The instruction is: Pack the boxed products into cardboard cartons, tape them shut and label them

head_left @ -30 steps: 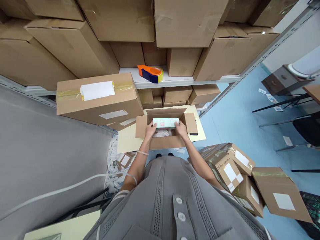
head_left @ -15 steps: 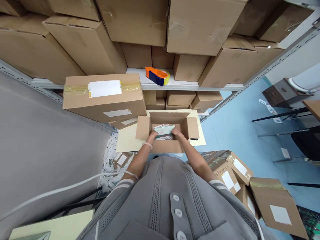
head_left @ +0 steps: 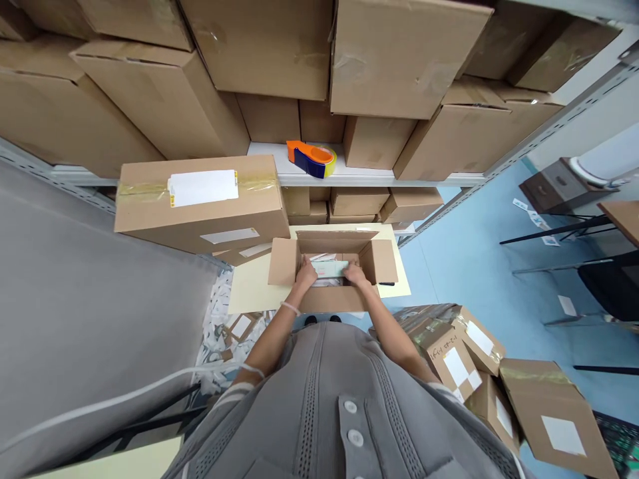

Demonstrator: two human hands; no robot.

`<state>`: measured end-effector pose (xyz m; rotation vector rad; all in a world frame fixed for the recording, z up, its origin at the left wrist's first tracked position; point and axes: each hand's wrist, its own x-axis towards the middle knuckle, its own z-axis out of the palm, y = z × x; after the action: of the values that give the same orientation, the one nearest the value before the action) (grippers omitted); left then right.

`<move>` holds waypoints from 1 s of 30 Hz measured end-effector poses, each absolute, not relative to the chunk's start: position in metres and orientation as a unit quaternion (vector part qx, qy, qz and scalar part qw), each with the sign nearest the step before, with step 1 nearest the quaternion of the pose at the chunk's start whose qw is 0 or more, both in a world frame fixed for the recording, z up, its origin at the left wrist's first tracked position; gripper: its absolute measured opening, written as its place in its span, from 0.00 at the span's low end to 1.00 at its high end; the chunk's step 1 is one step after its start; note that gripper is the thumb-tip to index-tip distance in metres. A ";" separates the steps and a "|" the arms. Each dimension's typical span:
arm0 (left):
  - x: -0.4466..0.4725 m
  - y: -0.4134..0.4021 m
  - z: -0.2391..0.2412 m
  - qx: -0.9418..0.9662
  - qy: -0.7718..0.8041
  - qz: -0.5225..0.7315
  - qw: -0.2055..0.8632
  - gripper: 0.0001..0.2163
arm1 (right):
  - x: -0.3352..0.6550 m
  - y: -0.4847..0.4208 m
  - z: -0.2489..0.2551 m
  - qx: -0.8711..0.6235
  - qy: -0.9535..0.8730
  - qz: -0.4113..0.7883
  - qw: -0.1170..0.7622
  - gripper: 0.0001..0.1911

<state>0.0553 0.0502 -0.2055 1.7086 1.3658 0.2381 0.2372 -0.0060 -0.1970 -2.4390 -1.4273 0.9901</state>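
Note:
An open cardboard box (head_left: 327, 301) with its flaps folded outward sits in front of me on a pale yellow tabletop (head_left: 252, 286). Inside it, a flat light-green packet (head_left: 329, 269) spans the space between my hands. My left hand (head_left: 306, 273) grips its left end, and my right hand (head_left: 354, 273) grips its right end, both with fingers closed. White and pinkish papers or packs show around the packet, too small to make out. Beside the right flap lies a dark, thin object (head_left: 386, 284) that I cannot identify.
An orange and blue tape dispenser (head_left: 312, 159) rests on the shelf (head_left: 359, 175) ahead, among stacked cardboard boxes. A large taped carton (head_left: 200, 199) stands at the left. More labelled cartons (head_left: 452, 352) are piled on the floor at right. A white cable (head_left: 124, 397) runs across the left.
The green packet has gone from tilted to more level within the box, with both hands still on it. My view has shifted slightly, so the surroundings sit a little lower.

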 end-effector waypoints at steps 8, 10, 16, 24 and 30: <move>-0.034 0.004 -0.174 0.704 0.582 0.315 0.257 0.25 | 0.299 -0.111 -0.198 -0.838 -0.376 0.170 0.358 0.37; -0.056 -0.001 -0.180 0.653 0.624 0.330 0.273 0.26 | 0.311 -0.134 -0.207 -0.845 -0.322 0.180 0.386 0.39; -0.068 -0.003 -0.192 0.559 0.651 0.342 0.383 0.26 | 0.326 -0.143 -0.230 -0.806 -0.242 0.263 0.473 0.42; -0.033 -0.020 -0.145 0.553 0.628 0.422 0.348 0.22 | 0.302 -0.126 -0.177 -0.789 -0.269 0.178 0.523 0.33; -0.005 -0.027 -0.143 0.602 0.590 0.394 0.367 0.19 | 0.264 -0.118 -0.141 -0.782 -0.364 0.174 0.474 0.27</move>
<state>-0.0046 -0.0270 -0.1427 1.5462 1.5168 1.0117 0.2635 -0.1179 -0.1407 -1.9136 -0.8907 0.4251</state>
